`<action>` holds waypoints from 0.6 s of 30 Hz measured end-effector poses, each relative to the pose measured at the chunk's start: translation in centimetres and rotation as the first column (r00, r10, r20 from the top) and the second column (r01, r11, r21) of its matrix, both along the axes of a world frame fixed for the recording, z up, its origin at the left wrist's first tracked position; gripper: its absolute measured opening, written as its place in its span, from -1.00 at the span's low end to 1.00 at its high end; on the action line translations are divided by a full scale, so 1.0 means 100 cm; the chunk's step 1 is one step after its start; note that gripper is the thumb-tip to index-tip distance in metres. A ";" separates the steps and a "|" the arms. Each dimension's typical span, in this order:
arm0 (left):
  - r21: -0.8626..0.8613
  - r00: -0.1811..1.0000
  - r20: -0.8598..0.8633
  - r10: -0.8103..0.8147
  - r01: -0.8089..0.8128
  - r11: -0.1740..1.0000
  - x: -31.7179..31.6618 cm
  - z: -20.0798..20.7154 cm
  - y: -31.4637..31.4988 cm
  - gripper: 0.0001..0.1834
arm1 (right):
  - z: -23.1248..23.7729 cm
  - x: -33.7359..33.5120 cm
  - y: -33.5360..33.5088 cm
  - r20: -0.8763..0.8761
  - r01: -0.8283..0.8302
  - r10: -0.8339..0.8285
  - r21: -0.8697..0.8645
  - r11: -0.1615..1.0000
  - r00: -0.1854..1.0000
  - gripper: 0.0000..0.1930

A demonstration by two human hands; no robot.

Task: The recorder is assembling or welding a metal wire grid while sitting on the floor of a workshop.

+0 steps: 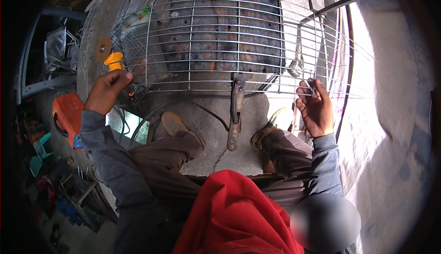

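A wire grid of thin parallel metal rods and cross rods spans the space before me, above a dark, scorched slab. At its near edge, in the middle, a worn metal tool like locking pliers points toward me. My left hand is closed in a pinch by the grid's near left end; whatever it may hold is too small to make out. On the right, my right hand is palm up, its fingers curled round the near rods of the grid. A small metal piece shows there, unclear.
A yellow angle grinder with a brown disc lies left of the grid. An orange case stands farther left, near a teal plastic thing. A dark cable crosses the floor between my shoes. Mesh lies under the left side.
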State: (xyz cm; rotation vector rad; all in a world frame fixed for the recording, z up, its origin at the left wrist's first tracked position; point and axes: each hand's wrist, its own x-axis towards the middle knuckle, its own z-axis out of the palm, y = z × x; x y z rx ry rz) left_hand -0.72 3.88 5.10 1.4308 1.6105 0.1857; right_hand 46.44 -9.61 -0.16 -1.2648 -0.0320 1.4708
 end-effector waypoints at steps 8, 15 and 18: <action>-0.010 0.999 -0.024 -0.022 0.022 1.000 0.001 -0.001 0.000 -0.59 | 0.000 0.002 -0.005 0.025 -0.032 0.032 -0.011 0.999 0.999 -0.66; 0.043 0.995 -0.082 0.051 -0.047 0.998 -0.022 0.006 0.001 -0.57 | -0.007 0.006 -0.045 0.394 -0.485 0.604 -0.364 0.795 0.693 -0.42; 0.221 0.973 -0.136 0.188 -0.156 0.963 -0.045 0.037 -0.011 -0.58 | -0.065 0.002 -0.044 0.349 -0.660 0.803 -0.456 0.596 0.484 -0.53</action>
